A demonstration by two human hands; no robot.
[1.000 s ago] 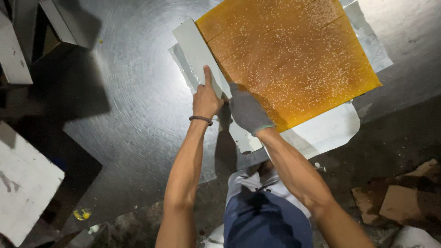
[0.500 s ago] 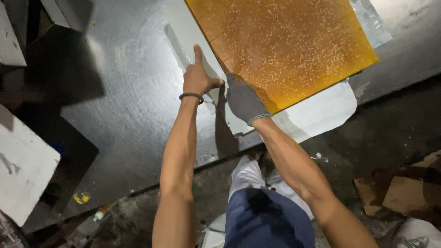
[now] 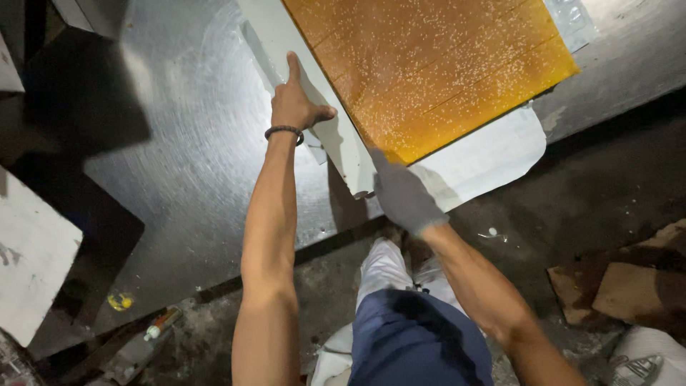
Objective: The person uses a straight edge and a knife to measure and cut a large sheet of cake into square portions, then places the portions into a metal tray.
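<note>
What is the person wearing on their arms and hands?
The left hand is bare, with a thin dark braided band around the wrist. The right hand wears a grey knit work glove that covers the fingers and ends at the wrist. Both forearms are bare, with no sleeves showing.

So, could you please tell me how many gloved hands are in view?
1. The right hand, in a grey glove, sits at the near corner of the orange slab. The left hand is bare, pressed on the white sheet.
</note>
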